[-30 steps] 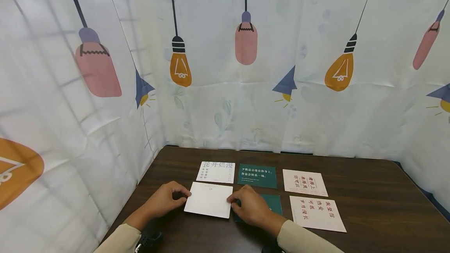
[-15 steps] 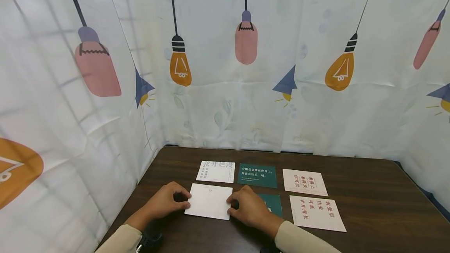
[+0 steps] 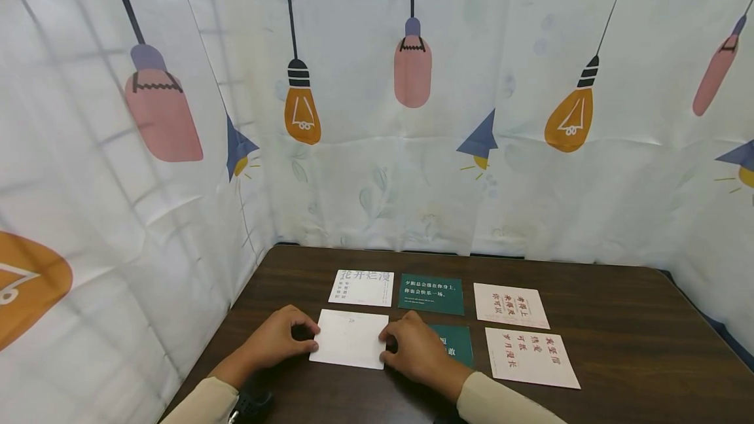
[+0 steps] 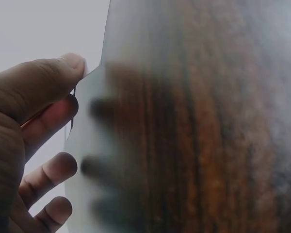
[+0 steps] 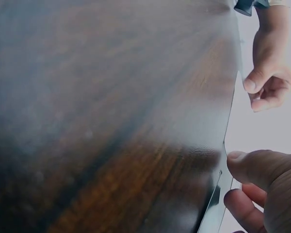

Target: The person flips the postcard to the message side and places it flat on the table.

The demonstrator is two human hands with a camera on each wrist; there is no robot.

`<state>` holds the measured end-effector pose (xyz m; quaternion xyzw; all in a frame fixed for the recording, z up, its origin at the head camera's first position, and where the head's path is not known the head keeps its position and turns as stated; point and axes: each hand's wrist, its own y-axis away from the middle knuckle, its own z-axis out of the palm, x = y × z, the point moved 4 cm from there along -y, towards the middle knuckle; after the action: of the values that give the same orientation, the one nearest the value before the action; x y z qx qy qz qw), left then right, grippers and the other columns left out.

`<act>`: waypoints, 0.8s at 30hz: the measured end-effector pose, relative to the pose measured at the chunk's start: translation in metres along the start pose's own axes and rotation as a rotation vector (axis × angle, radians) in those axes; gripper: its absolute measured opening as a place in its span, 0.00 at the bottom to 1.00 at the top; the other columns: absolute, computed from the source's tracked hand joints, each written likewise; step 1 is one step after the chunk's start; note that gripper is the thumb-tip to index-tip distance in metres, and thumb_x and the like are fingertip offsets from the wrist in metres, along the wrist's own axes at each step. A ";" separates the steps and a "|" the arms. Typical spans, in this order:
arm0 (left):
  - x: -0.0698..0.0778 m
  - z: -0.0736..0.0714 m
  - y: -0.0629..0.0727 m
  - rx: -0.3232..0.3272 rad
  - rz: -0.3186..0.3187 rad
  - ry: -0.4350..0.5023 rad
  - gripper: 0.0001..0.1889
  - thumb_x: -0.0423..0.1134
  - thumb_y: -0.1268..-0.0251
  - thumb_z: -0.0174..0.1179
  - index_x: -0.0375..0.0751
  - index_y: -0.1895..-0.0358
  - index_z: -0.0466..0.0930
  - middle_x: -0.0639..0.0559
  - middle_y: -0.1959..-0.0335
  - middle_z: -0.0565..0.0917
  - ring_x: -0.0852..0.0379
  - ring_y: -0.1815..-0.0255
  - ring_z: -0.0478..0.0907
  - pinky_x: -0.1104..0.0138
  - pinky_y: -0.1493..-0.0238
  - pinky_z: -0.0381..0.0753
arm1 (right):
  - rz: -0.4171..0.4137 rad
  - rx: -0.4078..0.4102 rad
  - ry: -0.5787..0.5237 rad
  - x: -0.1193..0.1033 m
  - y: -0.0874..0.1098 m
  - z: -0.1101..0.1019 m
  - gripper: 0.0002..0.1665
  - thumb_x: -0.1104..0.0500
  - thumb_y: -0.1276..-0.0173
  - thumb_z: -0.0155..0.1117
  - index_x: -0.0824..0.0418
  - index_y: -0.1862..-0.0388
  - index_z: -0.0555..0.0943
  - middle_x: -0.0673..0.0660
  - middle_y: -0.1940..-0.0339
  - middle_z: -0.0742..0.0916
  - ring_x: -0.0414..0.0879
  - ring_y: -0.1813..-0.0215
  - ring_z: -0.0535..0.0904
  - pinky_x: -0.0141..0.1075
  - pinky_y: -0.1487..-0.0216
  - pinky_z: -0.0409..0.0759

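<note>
A plain white card [image 3: 350,339] with a tiny mark near its top edge lies flat or nearly so, close over the dark table. My left hand [image 3: 287,334] holds its left edge between thumb and index finger. On the opposite side, my right hand [image 3: 419,345] holds the right edge the same way. In the left wrist view the thumb and index tip of my left hand [image 4: 43,92] meet at the card's thin rim, the other fingers spread below. The right wrist view shows my right hand's thumb [image 5: 245,162] at the rim.
Behind it lies a white card with blue-grey characters [image 3: 361,288]. Two green cards stand in the middle column, the back one [image 3: 431,294] and the front one [image 3: 459,342], partly covered by my right hand. Two pale cards with red characters [image 3: 511,306] lie right. A printed curtain [image 3: 377,208] surrounds the table [image 3: 636,345].
The white card has shifted slightly toward me, held between both hands. My right hand has moved a little to the left, uncovering more of the front green card.
</note>
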<state>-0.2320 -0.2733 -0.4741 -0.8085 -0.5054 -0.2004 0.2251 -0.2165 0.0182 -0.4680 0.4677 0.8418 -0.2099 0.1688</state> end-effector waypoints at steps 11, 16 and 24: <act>0.005 -0.001 0.000 0.003 -0.039 -0.069 0.11 0.50 0.49 0.80 0.63 0.64 0.88 0.65 0.62 0.76 0.58 0.56 0.70 0.55 0.53 0.70 | -0.023 0.011 0.036 0.000 0.000 0.002 0.13 0.52 0.45 0.82 0.49 0.62 0.90 0.35 0.72 0.81 0.36 0.61 0.69 0.33 0.63 0.75; 0.007 -0.001 0.000 0.006 -0.028 -0.095 0.12 0.50 0.50 0.80 0.63 0.64 0.88 0.67 0.64 0.76 0.57 0.55 0.70 0.53 0.51 0.69 | -0.020 0.007 0.034 0.000 0.000 0.002 0.12 0.52 0.45 0.83 0.49 0.62 0.90 0.36 0.71 0.82 0.36 0.61 0.69 0.34 0.62 0.76; 0.006 -0.001 0.001 0.011 -0.022 -0.115 0.13 0.52 0.51 0.80 0.64 0.63 0.87 0.69 0.64 0.77 0.57 0.55 0.70 0.53 0.52 0.68 | -0.014 -0.019 0.035 -0.001 -0.002 0.003 0.12 0.51 0.45 0.82 0.50 0.62 0.90 0.36 0.71 0.83 0.35 0.61 0.69 0.34 0.62 0.76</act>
<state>-0.2287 -0.2698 -0.4696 -0.8118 -0.5277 -0.1531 0.1979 -0.2175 0.0151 -0.4698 0.4637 0.8499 -0.1948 0.1570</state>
